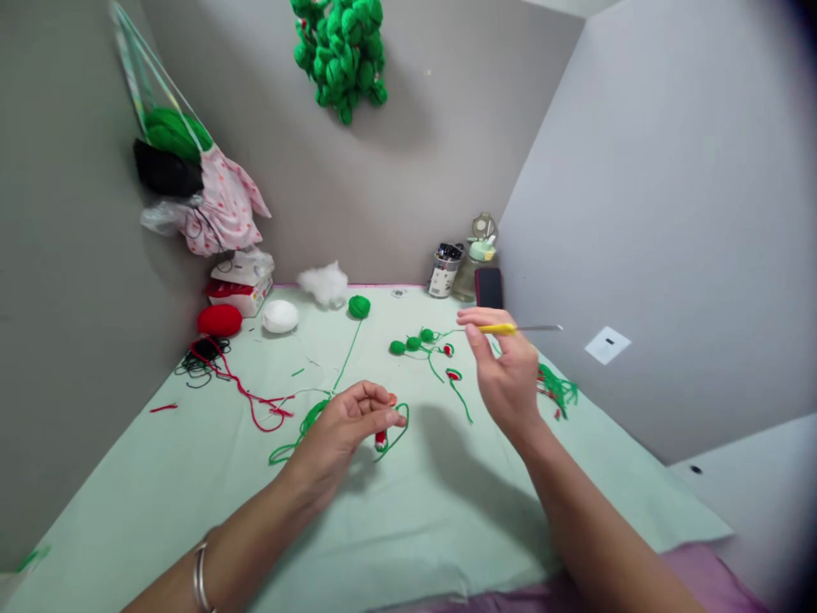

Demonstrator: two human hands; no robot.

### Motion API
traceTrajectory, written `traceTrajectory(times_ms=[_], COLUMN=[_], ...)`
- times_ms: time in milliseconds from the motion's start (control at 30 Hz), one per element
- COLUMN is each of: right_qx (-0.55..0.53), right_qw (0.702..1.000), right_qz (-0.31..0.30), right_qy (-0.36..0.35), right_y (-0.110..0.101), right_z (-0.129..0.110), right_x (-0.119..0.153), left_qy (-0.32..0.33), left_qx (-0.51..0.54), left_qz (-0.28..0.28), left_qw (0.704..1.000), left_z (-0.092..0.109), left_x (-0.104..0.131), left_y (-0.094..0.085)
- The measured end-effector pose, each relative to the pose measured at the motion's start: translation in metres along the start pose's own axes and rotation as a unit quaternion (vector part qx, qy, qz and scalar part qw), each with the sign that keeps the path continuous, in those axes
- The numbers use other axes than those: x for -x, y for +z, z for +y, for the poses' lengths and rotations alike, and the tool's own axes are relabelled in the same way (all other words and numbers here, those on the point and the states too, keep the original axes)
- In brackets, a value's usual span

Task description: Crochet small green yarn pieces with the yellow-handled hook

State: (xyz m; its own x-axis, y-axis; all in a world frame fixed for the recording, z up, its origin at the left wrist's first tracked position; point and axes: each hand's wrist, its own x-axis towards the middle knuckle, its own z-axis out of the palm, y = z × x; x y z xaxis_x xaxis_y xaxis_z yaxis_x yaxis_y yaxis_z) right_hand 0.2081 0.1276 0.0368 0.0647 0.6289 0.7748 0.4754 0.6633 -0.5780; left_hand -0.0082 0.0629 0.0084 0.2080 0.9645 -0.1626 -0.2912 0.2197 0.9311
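Note:
My left hand [345, 430] pinches a small red crochet piece [381, 440] with a pale and green edge. Most of the piece is hidden by the fingers, and a loop of green yarn [406, 419] hangs beside the fingertips. Higher and to the right, my right hand [509, 366] is closed around the yellow handle of a crochet hook [498, 329]. Its metal tip points right, away from the crochet piece. Between and beyond the hands lie three green crocheted balls [414, 344] and two small red, white and green pieces [453, 375] with yarn tails.
A green yarn ball [359, 307], white yarn [280, 317], red yarn [219, 320] and fluffy stuffing [324, 285] lie along the back. Cut green strands [557, 390] lie right. A tin of pens [443, 272] and a phone [488, 288] stand near the wall. Green crocheted pieces [345, 60] hang above.

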Motion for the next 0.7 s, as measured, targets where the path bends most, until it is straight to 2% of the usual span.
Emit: traceTrajectory(times_ms=[67,133,167,233,300,367,500,700], right_qx=[-0.070,-0.146,-0.165,-0.174,-0.197,-0.210,-0.225,-0.232], right_qw=[0.993,0.966,0.946,0.925,0.879,0.848,0.829,0.820], right_qz=[-0.046,-0.126,-0.186,-0.247,-0.342,-0.391,-0.403,-0.412], right_qy=[0.085,0.174,0.209,0.231,0.267,0.289,0.315,0.324], right_y=[0.004,0.012,0.017,0.026,0.033,0.037,0.039,0.043], right_z=[0.003,0.001,-0.002,-0.007,-0.009,-0.007,0.000,0.004], right_x=[-0.002,0.008,0.016,0.030,0.038,0.041,0.041,0.046], left_qy=[0.015,0.031,0.038,0.053,0.063,0.071,0.084,0.095], left_qx=[-0.021,-0.043,-0.053,-0.067,-0.083,-0.102,-0.135,-0.174], left_qz=[-0.009,-0.010,-0.006,0.013,0.038,0.055,0.063,0.070], left_qw=[1.000,0.999,0.998,0.996,0.994,0.991,0.985,0.978], left_z=[0.001,-0.002,-0.005,-0.011,-0.017,-0.022,-0.025,-0.025], left_x=[-0.008,-0.015,-0.017,-0.020,-0.021,-0.021,-0.019,-0.020], left_y=[-0.002,-0.004,-0.005,-0.009,-0.014,-0.020,-0.026,-0.026])
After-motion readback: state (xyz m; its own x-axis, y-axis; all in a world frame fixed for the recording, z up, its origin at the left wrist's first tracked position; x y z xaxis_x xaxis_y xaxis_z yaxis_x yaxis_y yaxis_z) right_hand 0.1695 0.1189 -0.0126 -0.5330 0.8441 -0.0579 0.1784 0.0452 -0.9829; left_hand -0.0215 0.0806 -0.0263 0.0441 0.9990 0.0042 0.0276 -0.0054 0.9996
